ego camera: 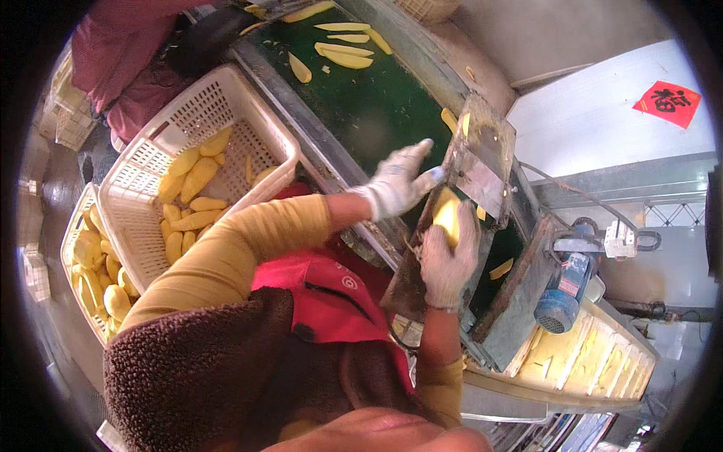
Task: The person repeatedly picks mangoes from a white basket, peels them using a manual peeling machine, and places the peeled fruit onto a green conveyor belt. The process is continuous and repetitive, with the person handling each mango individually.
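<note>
My right hand [452,257], in a knitted work glove, grips a peeled yellow tuber [447,217]. It holds the tuber at the worn metal frame [480,152] mounted across a green conveyor belt [361,118]. My left hand [404,178], in a white glove with a blue mark on the thumb tip, reaches over the belt beside that frame. Its fingers are apart and nothing shows in it. Long yellow slices [345,55] lie on the far part of the belt. The tuber's lower end is hidden by my right fingers.
A white plastic basket [133,186] holds peeled tubers [197,181] at my left; a fuller basket [85,209] stands beside it. Another person's sleeve [121,56] is beyond. A blue electric motor [565,294] and a slatted conveyor [587,356] stand right.
</note>
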The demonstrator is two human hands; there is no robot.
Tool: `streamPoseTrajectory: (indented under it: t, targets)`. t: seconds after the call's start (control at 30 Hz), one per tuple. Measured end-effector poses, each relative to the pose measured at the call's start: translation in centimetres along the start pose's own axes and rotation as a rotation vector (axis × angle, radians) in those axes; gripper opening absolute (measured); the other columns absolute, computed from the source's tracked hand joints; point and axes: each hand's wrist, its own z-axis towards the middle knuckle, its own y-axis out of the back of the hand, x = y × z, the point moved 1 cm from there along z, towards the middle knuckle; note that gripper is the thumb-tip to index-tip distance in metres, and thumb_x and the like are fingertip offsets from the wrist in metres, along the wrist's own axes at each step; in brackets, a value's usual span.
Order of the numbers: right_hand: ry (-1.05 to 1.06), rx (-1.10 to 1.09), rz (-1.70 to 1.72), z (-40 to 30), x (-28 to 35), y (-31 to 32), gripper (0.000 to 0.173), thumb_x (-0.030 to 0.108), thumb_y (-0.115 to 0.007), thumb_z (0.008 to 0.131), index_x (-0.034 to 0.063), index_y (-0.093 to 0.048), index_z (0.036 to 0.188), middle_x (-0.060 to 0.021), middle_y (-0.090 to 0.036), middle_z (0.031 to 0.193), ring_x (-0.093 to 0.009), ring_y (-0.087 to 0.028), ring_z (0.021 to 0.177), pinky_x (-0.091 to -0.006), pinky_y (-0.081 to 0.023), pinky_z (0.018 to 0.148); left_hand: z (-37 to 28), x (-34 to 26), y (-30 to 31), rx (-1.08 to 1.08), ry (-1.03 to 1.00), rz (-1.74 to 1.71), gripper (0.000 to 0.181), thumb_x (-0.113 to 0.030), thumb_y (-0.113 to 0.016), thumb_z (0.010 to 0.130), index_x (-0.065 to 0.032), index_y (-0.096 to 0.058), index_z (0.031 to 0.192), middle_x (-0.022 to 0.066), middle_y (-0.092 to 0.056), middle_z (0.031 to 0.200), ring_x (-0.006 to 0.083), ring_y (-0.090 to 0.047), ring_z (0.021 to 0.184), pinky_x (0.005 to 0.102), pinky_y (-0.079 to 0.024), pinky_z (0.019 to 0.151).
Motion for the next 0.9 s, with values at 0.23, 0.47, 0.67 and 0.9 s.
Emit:
streamPoseTrajectory:
  t: [0.23, 0.47, 0.67, 0.9]
  targets:
    - [0.314, 0.066, -0.742, 6.2, -7.1, 4.1, 0.040, 0.024, -0.068, 0.102, 0.0027, -0.073, 0.135, -0.0269, -0.070, 0.135, -0.051, -0.069, 0.119, -0.0613, -0.054, 0.109, -3.2, 3.2, 5.3, 0.191, -0.449, 0.594, 0.078, -0.035, -0.087, 0.090, -0.0094, -0.060, 0.158, 0.0198, -0.066, 0.153, 0.0415, -0.061, 0.142, 0.0570, -0.050, 0.116]
    - [0.083, 0.172, -0.825, 13.2, -9.2, 1.2, 0.050, 0.034, -0.053, 0.113, 0.0074, -0.065, 0.153, -0.0290, -0.063, 0.154, -0.053, -0.060, 0.141, -0.0634, -0.046, 0.120, -2.8, 1.6, 6.4, 0.208, -0.394, 0.404, 0.065, -0.034, -0.084, 0.093, -0.0117, -0.065, 0.152, 0.0158, -0.072, 0.144, 0.0390, -0.068, 0.133, 0.0551, -0.054, 0.113]
    - [0.123, 0.372, -0.573, 3.4, -7.4, 7.0, 0.045, 0.020, -0.062, 0.106, -0.0045, -0.070, 0.143, -0.0365, -0.060, 0.156, -0.054, -0.058, 0.144, -0.0597, -0.045, 0.124, -9.4, 8.7, 19.7, -0.088, -0.322, 0.270, 0.054, -0.019, -0.081, 0.099, -0.0080, -0.069, 0.151, 0.0170, -0.076, 0.136, 0.0420, -0.071, 0.126, 0.0529, -0.056, 0.111]
    - [0.041, 0.063, -0.880, -3.6, -6.1, 9.6, 0.051, 0.028, -0.058, 0.111, -0.0044, -0.066, 0.150, -0.0358, -0.058, 0.158, -0.051, -0.058, 0.145, -0.0580, -0.043, 0.127, -24.7, 20.6, 37.0, 0.336, 0.792, 0.811, 0.087, -0.053, -0.081, 0.097, -0.0081, -0.056, 0.166, 0.0214, -0.058, 0.169, 0.0375, -0.057, 0.155, 0.0481, -0.048, 0.127]
